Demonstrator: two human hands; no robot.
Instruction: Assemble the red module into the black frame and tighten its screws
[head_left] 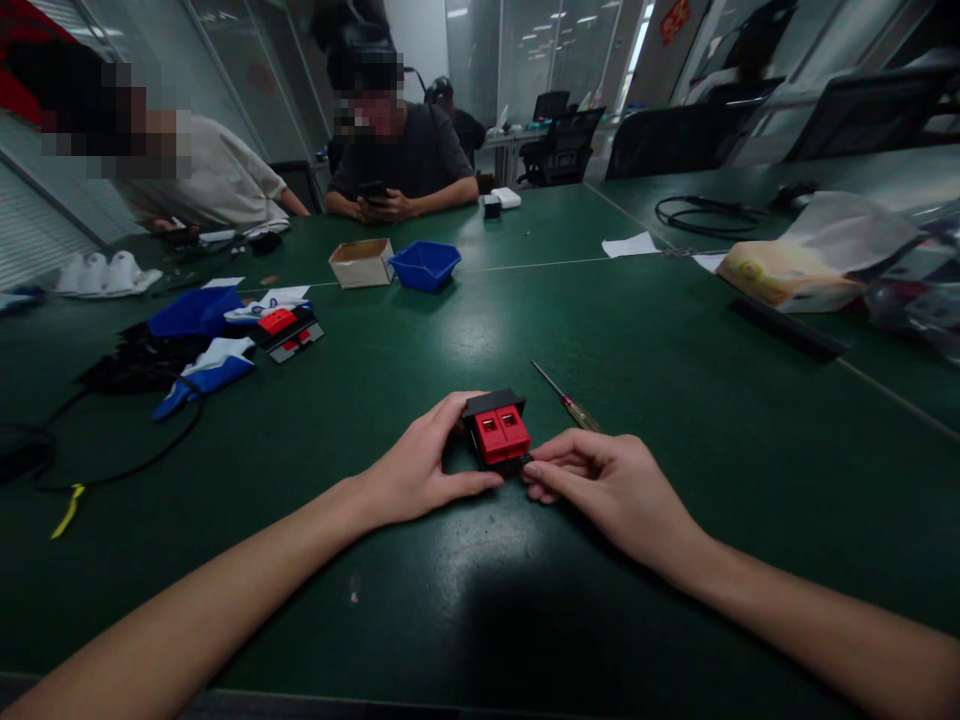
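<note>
while the left hand (420, 462) holds the red-and-black module (502, 430) left of the screwdriver (565, 396), thumb and fingers curved around it, apply light pressure with the right hand (616, 490), pinched on the small dark part (525, 459); brace against twist.

Near the middle of the tabletop (360, 570), a two-port module (502, 432), with left hand (416, 460) around its left side and right hand (615, 490) at its near right corner. Just beyond the right hand, a screwdriver (566, 400). Farther back, a cardboard box (366, 270), with a bin (425, 276) just right of it (a person (420, 160) with a phone (373, 191) behind both). To the left, a second bin (196, 312), with another module (291, 335) near its right. Far right, a plastic bag (844, 240).
</note>
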